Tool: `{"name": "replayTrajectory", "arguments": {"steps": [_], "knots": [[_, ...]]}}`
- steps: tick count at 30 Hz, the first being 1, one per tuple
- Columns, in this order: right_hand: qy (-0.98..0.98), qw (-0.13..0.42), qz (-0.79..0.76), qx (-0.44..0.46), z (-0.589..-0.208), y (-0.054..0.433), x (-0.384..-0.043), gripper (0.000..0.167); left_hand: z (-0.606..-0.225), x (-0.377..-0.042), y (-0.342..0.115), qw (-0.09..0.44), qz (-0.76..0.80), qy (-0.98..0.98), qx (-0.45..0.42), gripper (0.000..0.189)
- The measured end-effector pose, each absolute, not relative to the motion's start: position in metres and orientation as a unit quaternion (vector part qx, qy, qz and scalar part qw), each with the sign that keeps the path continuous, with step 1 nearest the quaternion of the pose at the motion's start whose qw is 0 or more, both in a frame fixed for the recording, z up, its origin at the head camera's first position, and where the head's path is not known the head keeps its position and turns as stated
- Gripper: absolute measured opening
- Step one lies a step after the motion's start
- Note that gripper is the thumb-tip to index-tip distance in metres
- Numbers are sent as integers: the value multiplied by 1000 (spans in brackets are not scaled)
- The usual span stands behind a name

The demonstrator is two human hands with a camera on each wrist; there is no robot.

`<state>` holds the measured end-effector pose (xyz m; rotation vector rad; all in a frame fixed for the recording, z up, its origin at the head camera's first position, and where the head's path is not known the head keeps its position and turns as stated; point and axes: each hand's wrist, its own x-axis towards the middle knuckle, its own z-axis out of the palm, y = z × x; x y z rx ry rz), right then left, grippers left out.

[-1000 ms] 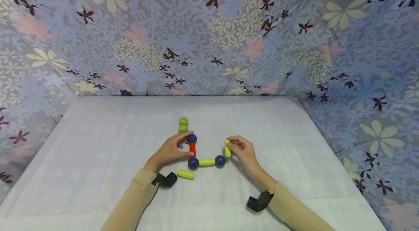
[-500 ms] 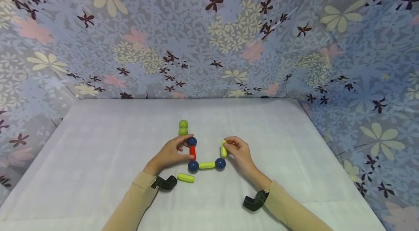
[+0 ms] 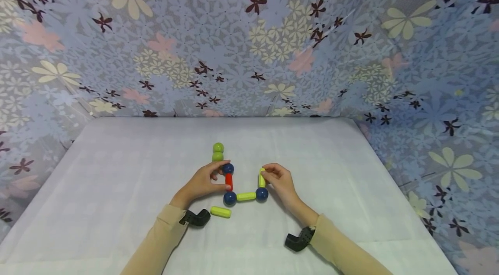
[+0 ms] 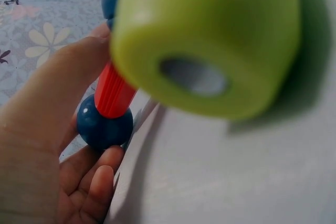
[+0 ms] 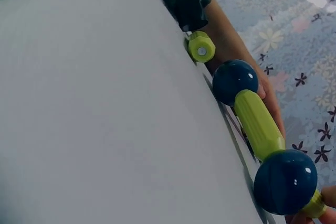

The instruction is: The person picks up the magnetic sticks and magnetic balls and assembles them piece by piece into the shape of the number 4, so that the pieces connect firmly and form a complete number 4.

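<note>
My left hand (image 3: 202,183) grips a red rod (image 3: 228,181) and the two blue balls at its ends, the far ball (image 3: 228,169) and the near ball (image 3: 230,198). From the near ball a yellow-green rod (image 3: 246,196) runs right to a third blue ball (image 3: 262,194). My right hand (image 3: 281,182) pinches another yellow-green rod (image 3: 262,177), whose near end meets that third ball. A loose yellow-green rod (image 3: 220,211) lies by the left wrist; its end with a silver disc (image 4: 194,75) fills much of the left wrist view.
Two light green balls (image 3: 218,152) touch each other just beyond the left fingers. A white cloth (image 3: 156,149) covers the table, and a flowered curtain (image 3: 249,41) hangs behind it. Black wrist cameras (image 3: 300,239) sit on both sleeves.
My right hand has moved left with its yellow-green rod, bringing the rod from beside the right blue ball onto it. The left hand keeps its hold.
</note>
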<state>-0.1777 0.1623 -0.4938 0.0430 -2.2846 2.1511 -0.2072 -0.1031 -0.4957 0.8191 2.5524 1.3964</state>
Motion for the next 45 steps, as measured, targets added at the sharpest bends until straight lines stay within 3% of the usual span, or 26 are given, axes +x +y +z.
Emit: {"name": "replayTrajectory", "arguments": {"steps": [27, 45], "knots": [[-750, -42, 659, 29, -493, 161, -177, 29, -493, -206, -103, 65, 457, 847, 264, 76], [-735, -36, 674, 65, -494, 166, -176, 35, -495, -207, -103, 53, 457, 843, 277, 75]]}}
